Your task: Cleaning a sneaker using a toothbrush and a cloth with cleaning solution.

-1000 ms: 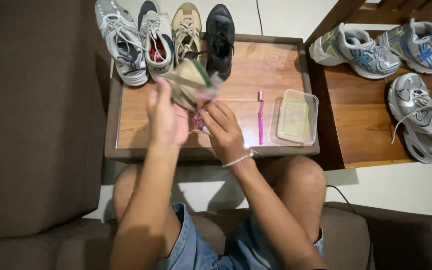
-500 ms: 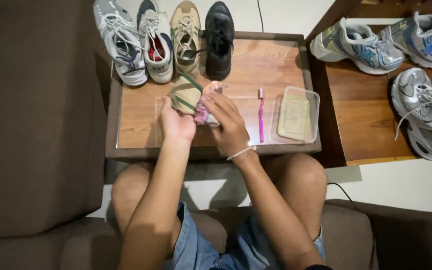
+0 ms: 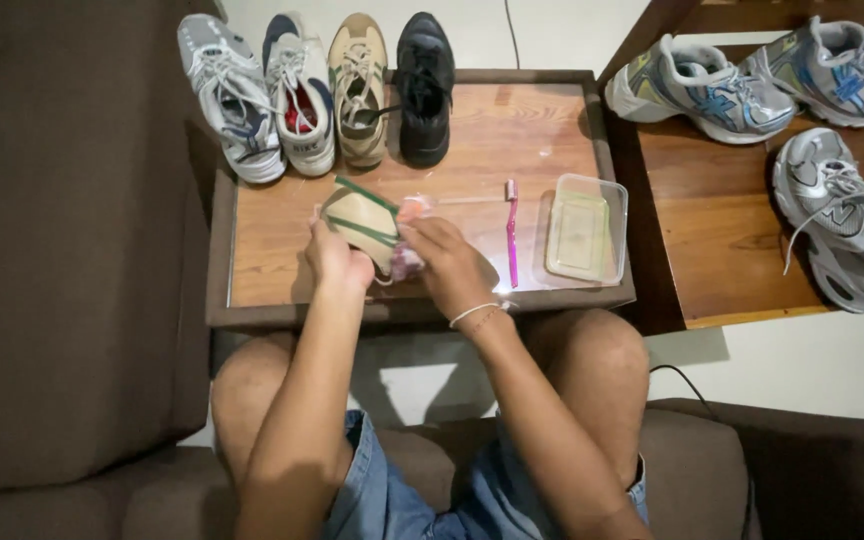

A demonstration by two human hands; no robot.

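My left hand [image 3: 335, 262] grips a beige shoe with green stripes [image 3: 362, 220], tilted just above the wooden table [image 3: 272, 225]. My right hand [image 3: 447, 265] presses a pinkish cloth [image 3: 408, 258] against the shoe's right side. A pink toothbrush [image 3: 511, 230] lies on the table just right of my right hand. Beyond it stands a clear plastic container [image 3: 586, 228] with liquid in it.
Several shoes line the table's far edge: a grey sneaker [image 3: 232, 95], a white-and-blue one [image 3: 300, 92], a beige one [image 3: 357, 88] and a black one [image 3: 424, 85]. Three silver sneakers [image 3: 697, 90] rest on a darker side table [image 3: 722, 235] at right. A brown sofa [image 3: 62, 250] lies left.
Both hands have lowered the beige shoe from above the far half of the table down toward its near edge. The cloth stays pressed on it.
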